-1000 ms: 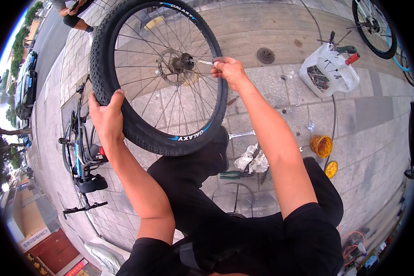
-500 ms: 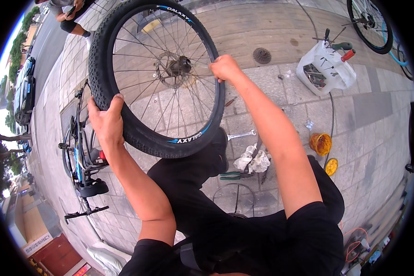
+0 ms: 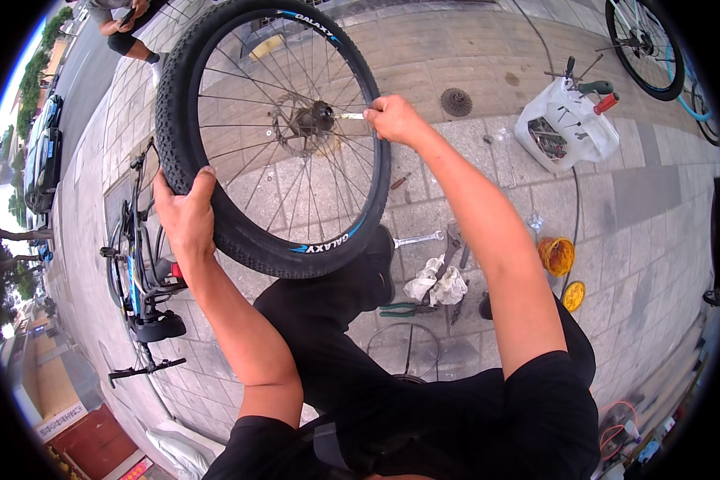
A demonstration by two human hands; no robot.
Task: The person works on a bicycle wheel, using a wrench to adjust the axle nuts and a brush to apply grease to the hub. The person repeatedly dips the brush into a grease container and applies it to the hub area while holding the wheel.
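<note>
A bicycle wheel with a knobby black tyre is held up in front of me, tilted, at the upper left. My left hand is closed around the tyre's lower left side, thumb on the sidewall. Between the fingers of my right hand is a thin whitish stick, whose exact kind I cannot make out. It points left at the wheel's hub, its tip at or very near the hub's dark end. A brake disc sits behind the hub. My right hand overlaps the right rim.
A cassette lies beyond my right hand. Right of it stands a cut white jug with tools. A yellow grease tub, its lid, a wrench, a crumpled rag and pliers lie nearer. A bicycle is at left.
The whitish stick in my right hand now shows clearly, reaching to the hub; before it was barely visible. My left hand and the wheel have hardly moved.
</note>
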